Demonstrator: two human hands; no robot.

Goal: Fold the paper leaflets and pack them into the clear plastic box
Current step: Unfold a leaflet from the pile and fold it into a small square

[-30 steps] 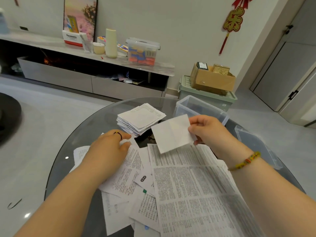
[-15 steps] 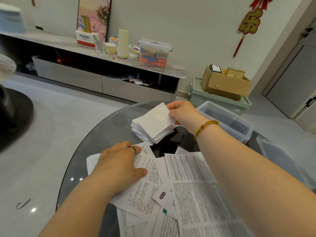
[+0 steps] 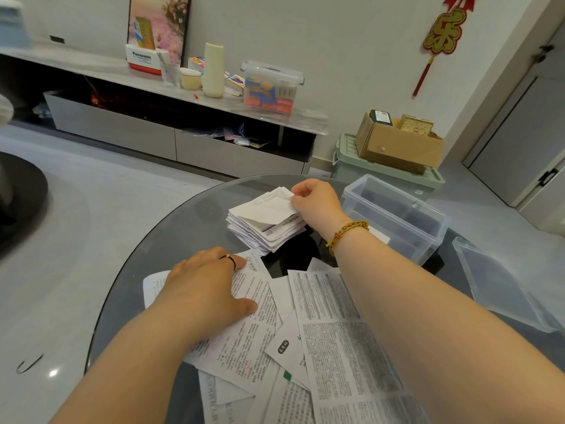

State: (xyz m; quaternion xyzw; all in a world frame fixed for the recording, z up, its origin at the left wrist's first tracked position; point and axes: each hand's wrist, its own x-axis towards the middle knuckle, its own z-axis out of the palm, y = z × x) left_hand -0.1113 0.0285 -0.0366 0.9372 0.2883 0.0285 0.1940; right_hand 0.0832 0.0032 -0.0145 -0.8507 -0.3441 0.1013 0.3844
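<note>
Carried across, the folded white paper leaflet (image 3: 266,208) now tops the stack (image 3: 263,237), pinched by the right hand (image 3: 318,206) just left of the clear plastic box (image 3: 406,240); left hand (image 3: 204,289) lies flat.

- The right hand (image 3: 318,206) pinches the right edge of the top folded leaflet (image 3: 266,208) on a stack of folded leaflets (image 3: 269,237).
- The left hand (image 3: 204,289) lies flat on the unfolded leaflets (image 3: 333,347) spread nearer the person.
- A clear box (image 3: 394,218) stands just right of the stack, its lid (image 3: 501,289) further right on the glass table (image 3: 171,228).
</note>
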